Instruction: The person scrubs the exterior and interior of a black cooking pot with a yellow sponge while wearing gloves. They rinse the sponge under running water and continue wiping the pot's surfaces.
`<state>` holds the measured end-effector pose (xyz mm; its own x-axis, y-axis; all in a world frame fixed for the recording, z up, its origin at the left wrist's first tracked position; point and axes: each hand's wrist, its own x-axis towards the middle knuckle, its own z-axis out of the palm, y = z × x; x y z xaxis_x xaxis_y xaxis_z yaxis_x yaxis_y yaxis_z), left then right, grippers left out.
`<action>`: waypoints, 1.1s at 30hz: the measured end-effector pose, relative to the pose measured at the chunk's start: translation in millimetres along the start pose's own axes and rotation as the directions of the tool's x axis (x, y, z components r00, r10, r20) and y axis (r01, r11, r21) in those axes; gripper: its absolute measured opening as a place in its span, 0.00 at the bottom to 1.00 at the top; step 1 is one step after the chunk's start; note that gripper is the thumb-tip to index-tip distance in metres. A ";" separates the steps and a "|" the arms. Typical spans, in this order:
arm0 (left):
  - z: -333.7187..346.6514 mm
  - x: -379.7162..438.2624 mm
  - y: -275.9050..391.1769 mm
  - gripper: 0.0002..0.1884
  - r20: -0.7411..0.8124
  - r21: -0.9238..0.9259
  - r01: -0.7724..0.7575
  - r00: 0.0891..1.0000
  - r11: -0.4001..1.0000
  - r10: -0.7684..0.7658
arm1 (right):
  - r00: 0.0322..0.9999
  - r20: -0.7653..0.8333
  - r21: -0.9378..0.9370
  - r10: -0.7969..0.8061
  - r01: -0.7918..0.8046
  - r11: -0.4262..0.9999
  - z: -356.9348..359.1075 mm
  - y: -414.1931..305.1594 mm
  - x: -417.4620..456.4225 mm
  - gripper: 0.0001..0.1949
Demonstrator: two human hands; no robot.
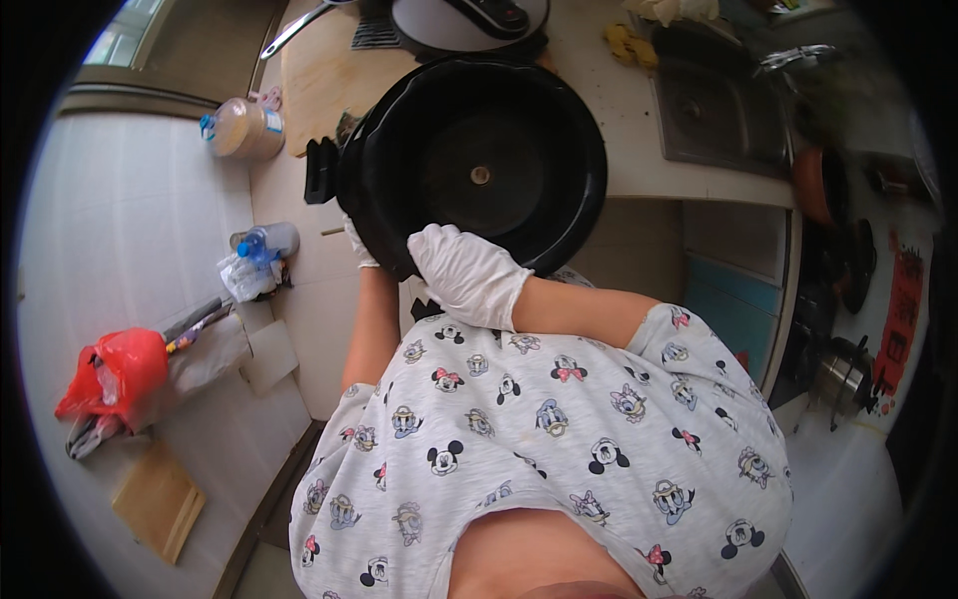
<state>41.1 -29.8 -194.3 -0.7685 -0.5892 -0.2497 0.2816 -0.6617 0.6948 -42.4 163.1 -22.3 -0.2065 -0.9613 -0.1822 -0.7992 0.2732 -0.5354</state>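
Note:
A large round black pot [479, 135], deep and dark inside with a small round metal spot at its centre, is tilted towards me over the counter's edge. White gloves cover both hands. My right hand [471, 277] grips the pot's near rim, fingers curled over it. Lower on the left side, my left hand [361, 243] is mostly hidden behind the pot; its fingers do not show. A black side handle [321, 171] sticks out to the left.
Behind the pot stand a rice cooker or similar appliance [468, 26] and a wooden board [329, 82]. A steel sink [718, 112] lies right, with yellow gloves or cloth [631, 45] beside it. Plastic jugs [247, 129] and a red plastic bag [123, 374] are left.

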 end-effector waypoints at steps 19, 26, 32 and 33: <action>127.1 -36.3 113.7 0.42 -0.267 0.627 -0.110 0.900 0.771 0.346 | 0.553 -0.343 0.006 0.759 -0.807 0.591 -83.0 511.1 26.4 0.34; 160.6 -43.5 108.3 0.41 0.233 0.968 -0.223 0.625 -0.115 0.745 | 0.653 -0.556 0.734 0.514 0.096 0.672 -196.3 275.5 -20.5 0.21; 181.4 -23.1 110.3 0.20 0.566 0.814 -0.399 0.712 -0.423 0.416 | 0.902 -0.385 0.232 -0.195 0.300 0.925 -174.6 110.8 11.1 0.17; 183.8 -26.7 92.4 0.19 0.568 0.809 -0.378 0.700 -0.451 0.432 | 0.916 -0.331 0.107 -0.228 0.277 0.955 -165.0 105.7 9.0 0.17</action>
<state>-17.9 10.0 0.4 -0.7431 -0.4349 0.5086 -0.3010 0.8960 0.3264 -221.9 177.5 55.6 -0.1934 -0.9542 0.2282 -0.7601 -0.0014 -0.6497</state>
